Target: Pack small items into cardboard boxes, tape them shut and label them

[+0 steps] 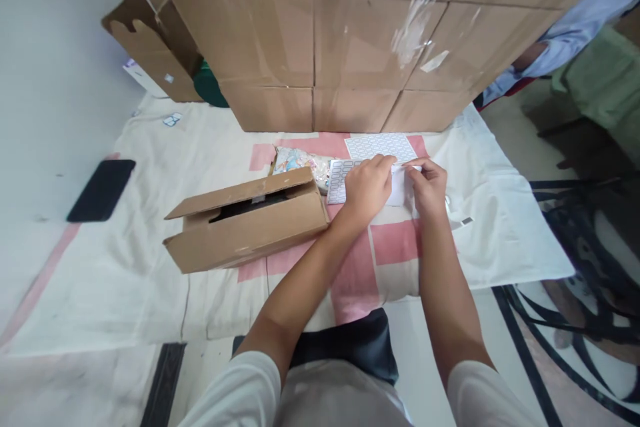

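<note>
A sheet of small printed labels [337,181] lies on the cloth, its right part plain white. My left hand [369,188] is closed over the sheet, thumb side toward its upper edge. Thumb and forefinger of my right hand [430,187] pinch at the sheet's upper right edge; whether a label is between them is too small to tell. Just beyond lies a second label sheet [381,145]. Left of my hands sits a long cardboard box [250,233], its top flaps partly raised over something dark. Behind that box is a patterned plastic packet [300,160].
Stacked, taped cardboard boxes [360,40] rise at the back of the cloth-covered table [150,293]. A black phone [101,191] lies at the left, and an opened carton [155,53] stands behind. Another person's sleeve [575,33] shows at the upper right.
</note>
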`<state>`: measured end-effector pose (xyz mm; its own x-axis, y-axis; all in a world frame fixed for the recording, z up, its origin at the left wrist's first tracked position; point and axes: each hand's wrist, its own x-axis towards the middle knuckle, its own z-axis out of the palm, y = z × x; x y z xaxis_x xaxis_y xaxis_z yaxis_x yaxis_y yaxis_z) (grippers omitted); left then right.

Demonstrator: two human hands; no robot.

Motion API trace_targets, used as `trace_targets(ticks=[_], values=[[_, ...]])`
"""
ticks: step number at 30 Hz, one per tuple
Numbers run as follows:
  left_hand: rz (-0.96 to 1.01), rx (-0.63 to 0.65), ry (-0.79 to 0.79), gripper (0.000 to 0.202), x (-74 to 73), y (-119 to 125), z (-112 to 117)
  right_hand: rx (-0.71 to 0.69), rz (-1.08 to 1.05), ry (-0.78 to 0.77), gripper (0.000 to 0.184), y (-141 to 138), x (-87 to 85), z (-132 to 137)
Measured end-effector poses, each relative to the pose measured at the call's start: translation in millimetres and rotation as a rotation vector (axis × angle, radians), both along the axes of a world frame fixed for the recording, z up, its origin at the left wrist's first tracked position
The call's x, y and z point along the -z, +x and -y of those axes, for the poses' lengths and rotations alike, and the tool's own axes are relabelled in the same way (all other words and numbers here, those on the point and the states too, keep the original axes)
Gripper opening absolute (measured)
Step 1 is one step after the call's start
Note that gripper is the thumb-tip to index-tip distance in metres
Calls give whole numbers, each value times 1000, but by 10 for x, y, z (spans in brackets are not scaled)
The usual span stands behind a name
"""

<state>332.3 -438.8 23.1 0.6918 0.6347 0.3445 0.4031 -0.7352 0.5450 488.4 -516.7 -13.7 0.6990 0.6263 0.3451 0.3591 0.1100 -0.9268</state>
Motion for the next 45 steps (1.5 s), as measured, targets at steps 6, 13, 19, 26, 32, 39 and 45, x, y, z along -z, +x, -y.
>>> trace_targets(ticks=[6, 13, 19, 26, 32, 39, 45], values=[[49, -96, -47, 31, 4, -2, -17, 162, 28, -95, 20, 103, 116, -25], [61, -98, -119, 31, -59, -11, -5, 397, 119, -64, 30, 139, 226, -59], [38, -56, -154, 32, -55, 13, 12, 399, 447, -9, 70, 21, 179, -40], [-60, -11, -166, 27, -151, -47, 20, -91, 134, -1, 35, -228, 73, -78], [-74, -5, -152, 28, -248, -49, 54, -58, 77, -6, 29, -212, 86, -81], [81, 124, 10, 31, -675, -1039, 422, -66, 119, 78, 25, -475, -194, -14], [-62, -263, 415, 29, -848, -2439, -2, -307, 9, 177, 16, -1404, -467, 132]])
